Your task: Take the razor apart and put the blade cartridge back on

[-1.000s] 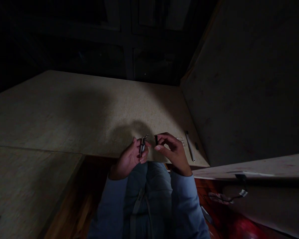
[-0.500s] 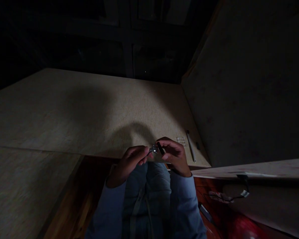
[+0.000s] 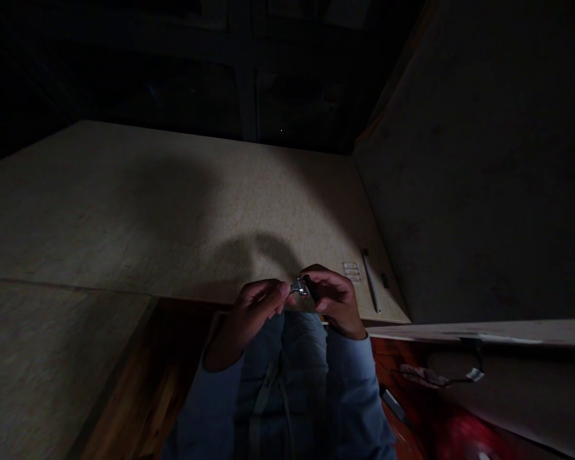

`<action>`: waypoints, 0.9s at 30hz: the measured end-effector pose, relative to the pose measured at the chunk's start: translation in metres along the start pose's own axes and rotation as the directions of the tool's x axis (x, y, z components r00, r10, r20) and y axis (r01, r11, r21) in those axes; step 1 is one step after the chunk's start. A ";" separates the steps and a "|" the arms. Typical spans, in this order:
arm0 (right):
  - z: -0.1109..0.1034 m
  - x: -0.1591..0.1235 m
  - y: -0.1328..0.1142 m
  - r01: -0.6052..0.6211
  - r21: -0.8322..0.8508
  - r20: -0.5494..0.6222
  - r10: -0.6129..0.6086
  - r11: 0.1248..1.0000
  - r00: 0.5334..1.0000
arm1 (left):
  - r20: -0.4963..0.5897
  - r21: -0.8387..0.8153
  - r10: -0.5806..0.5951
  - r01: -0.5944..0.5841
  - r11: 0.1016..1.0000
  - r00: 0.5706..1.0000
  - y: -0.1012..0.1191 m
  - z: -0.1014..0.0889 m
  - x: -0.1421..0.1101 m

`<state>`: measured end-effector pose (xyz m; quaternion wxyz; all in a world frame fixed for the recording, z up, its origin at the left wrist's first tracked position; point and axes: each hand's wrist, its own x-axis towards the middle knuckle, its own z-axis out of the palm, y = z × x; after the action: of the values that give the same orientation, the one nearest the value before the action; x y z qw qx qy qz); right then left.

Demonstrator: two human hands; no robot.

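Observation:
In the dim head view, my left hand (image 3: 262, 305) pinches a small shiny metal piece (image 3: 298, 287) between thumb and fingers. Its wider, bright end points right; its exact kind is unclear. My right hand (image 3: 336, 298) is closed, thumb and fingers gripping a short black bar (image 3: 310, 287). Bar and metal piece meet or nearly meet; I cannot tell whether they are joined. Both hands are held above my lap at the table's near edge.
On the pale table (image 3: 268, 191), right of my hands, lie a clear plastic case (image 3: 351, 272), a slim white stick with a dark end (image 3: 372, 281) and a small black piece (image 3: 385, 280). A grey panel (image 3: 474, 191) rises along the right side. A cable (image 3: 450, 382) runs lower right.
My hands keep nearly the same grip. The black bar has turned slightly and sits closer against the metal piece's end. The view has shifted a little.

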<state>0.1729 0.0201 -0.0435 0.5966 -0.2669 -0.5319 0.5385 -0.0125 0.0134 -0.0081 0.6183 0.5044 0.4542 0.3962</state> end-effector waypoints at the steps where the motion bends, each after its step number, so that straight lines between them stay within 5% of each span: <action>1: 0.000 0.000 0.001 -0.005 -0.006 -0.006 0.005 1.000 1.000 | -0.001 0.006 0.002 -0.002 1.000 1.000 0.001 0.001 0.000; 27: -0.003 0.001 0.005 -0.074 -0.044 -0.021 0.073 0.996 0.997 | 0.032 0.120 -0.029 0.025 0.992 0.999 0.002 -0.003 0.003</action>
<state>0.1733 0.0237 -0.0486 0.5752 -0.3047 -0.5278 0.5456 -0.0143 0.0176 -0.0070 0.5998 0.5408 0.4736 0.3515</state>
